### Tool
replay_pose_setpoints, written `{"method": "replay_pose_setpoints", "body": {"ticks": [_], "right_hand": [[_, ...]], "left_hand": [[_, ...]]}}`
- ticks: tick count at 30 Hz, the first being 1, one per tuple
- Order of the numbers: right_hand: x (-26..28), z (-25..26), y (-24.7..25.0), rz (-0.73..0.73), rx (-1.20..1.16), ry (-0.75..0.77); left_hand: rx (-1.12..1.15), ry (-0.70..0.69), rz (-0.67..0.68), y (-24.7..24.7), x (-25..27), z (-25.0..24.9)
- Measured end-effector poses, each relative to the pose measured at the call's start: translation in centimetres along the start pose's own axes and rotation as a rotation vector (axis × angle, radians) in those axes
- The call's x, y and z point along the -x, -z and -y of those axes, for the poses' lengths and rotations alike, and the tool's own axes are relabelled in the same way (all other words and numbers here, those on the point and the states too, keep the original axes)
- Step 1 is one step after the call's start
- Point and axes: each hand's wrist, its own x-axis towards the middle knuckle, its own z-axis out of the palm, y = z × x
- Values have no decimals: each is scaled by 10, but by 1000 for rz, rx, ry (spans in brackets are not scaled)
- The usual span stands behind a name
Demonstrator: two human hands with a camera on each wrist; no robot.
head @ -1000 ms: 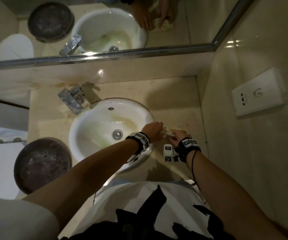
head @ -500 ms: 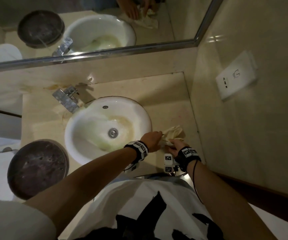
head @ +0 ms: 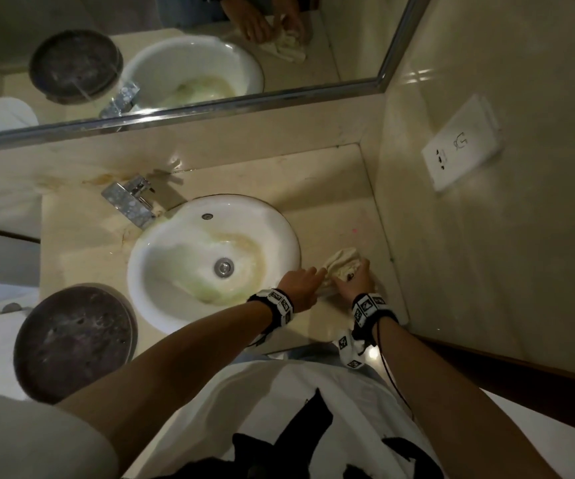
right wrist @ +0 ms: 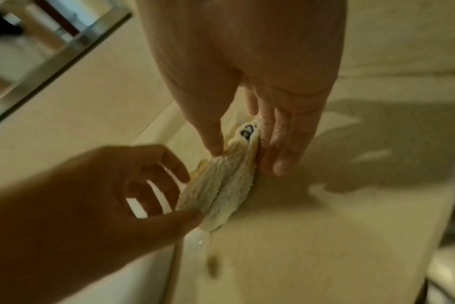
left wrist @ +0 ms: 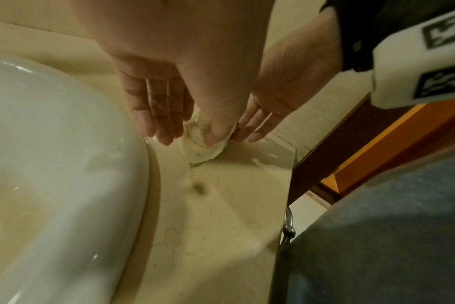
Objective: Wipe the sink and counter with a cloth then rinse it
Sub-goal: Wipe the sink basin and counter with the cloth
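Your fingers (right wrist: 278, 144) of the right hand (head: 355, 283) pinch the bunched cloth (head: 341, 267) against the thumb, and your left hand (head: 301, 283) pinches its near end, on the worktop (head: 327, 202) just right of the sink (head: 279, 219). You look mid-task: the bowl shows yellow-green staining around the drain (head: 224, 266) and holds no standing water I can make out, so sink-wiping and rinsing seem left.

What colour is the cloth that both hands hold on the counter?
Pale cream-yellow cloth with a small dark printed mark near the right hand's fingers; the right wrist view shows it best.
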Motion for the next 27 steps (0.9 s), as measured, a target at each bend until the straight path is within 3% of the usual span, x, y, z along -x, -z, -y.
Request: {"method": "replay_pose_setpoints", "body": {"ticks": [4,7,9,14,21,27], "right_hand": [[-10,0,1,-47,517,131],[-14,3,5,0,718,392],[-17,2,8,56,791,450],[-18,-5,13,72,782,469],[-17,-26,19,249,705,495],[-10,-30,0,165,736,563]], "left_hand": [[-91,-77,32,-3,0,0],[-126,-84,31,-2,-1,0],[-131,-91,32,-1,-4,0],[-163,-88,44,1,-10,-3],[-188,-100,48,-1,-2,12],[-183,-54,36,0,1,26]]}}
